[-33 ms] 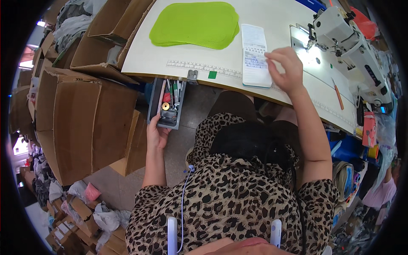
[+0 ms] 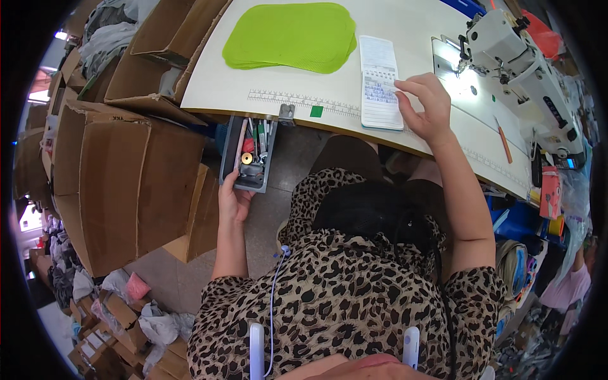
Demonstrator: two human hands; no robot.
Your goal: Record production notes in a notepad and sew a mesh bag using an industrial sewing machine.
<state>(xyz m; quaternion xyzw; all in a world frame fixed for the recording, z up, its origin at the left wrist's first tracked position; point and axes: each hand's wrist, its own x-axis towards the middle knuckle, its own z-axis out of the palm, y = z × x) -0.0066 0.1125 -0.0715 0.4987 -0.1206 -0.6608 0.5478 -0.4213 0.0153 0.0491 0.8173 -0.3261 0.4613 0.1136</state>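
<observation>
Left hand (image 2: pixel 235 201): grasping grey drawer (image 2: pixel 258 187) by its front, left of centre in frame; hold level | Right hand (image 2: pixel 433 106): at right edge of lined notepad (image 2: pixel 382 115), upper frame, right of centre; cannot tell whether pinching; handle by margin, clear of handwriting (image 2: pixel 379 93)

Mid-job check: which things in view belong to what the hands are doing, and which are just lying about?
In the job:
grey drawer, its near end held by the left hand
open notepad, beside the right hand

Lying about:
green sheets
orange-handled tool
cardboard boxes
</observation>
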